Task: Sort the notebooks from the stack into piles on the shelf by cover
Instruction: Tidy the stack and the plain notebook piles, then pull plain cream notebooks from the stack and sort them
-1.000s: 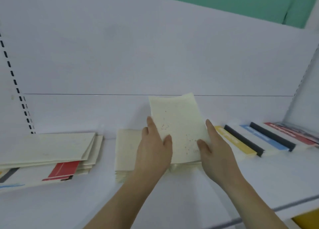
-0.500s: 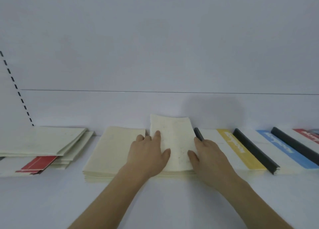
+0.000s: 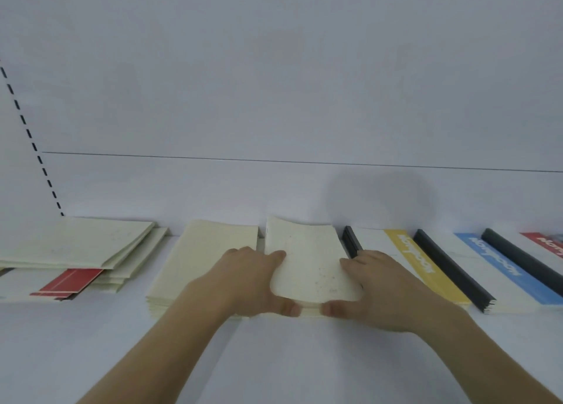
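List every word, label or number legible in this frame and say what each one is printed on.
"Notebook": white lettering, apparently, on the yellow band of the notebook right of the hands; blurred.
"Notebook": the same lettering, apparently, on the blue band of the next notebook; blurred.
"No...": cut off by the frame edge, on the red band at far right.
Specks on the cream notebook between the hands: unreadable.
Nothing else carries text.

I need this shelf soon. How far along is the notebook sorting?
Partly done. A plain cream pile and a row with yellow and blue stripes lie sorted. The left hand and right hand are squaring a speckled cream notebook on its pile. The mixed stack at left remains.
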